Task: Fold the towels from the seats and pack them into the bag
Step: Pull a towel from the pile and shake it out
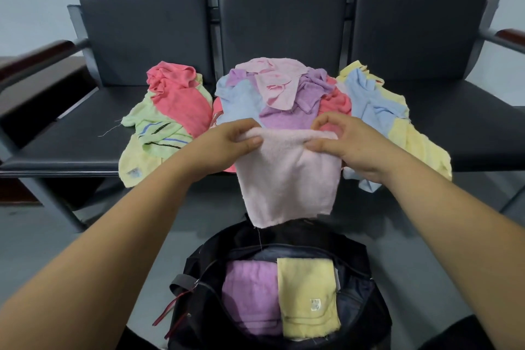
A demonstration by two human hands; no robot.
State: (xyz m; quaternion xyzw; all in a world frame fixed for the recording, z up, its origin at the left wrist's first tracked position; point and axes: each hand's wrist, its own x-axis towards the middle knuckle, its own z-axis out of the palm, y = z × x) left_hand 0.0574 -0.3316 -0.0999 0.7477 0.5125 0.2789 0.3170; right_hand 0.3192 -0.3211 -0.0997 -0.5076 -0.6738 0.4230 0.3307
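Note:
A pale pink towel [287, 179] hangs folded in front of the seats, above the bag. My left hand [227, 142] pinches its upper left edge and my right hand [343, 145] pinches its upper right edge. Below stands an open black bag [199, 293] holding a folded purple towel [250, 298] and a folded yellow towel [306, 298] side by side. A heap of unfolded towels [284, 94] in pink, purple, blue, coral, green and yellow lies across the black seats [85, 128].
Three joined black chairs with tall backs [281, 8] fill the far side. Wooden armrests [37, 54] stick out at left and right. A grey floor [28, 250] surrounds the bag. Coral and green towels [170, 111] lie on the left seat, yellow and blue towels [397, 122] on the right.

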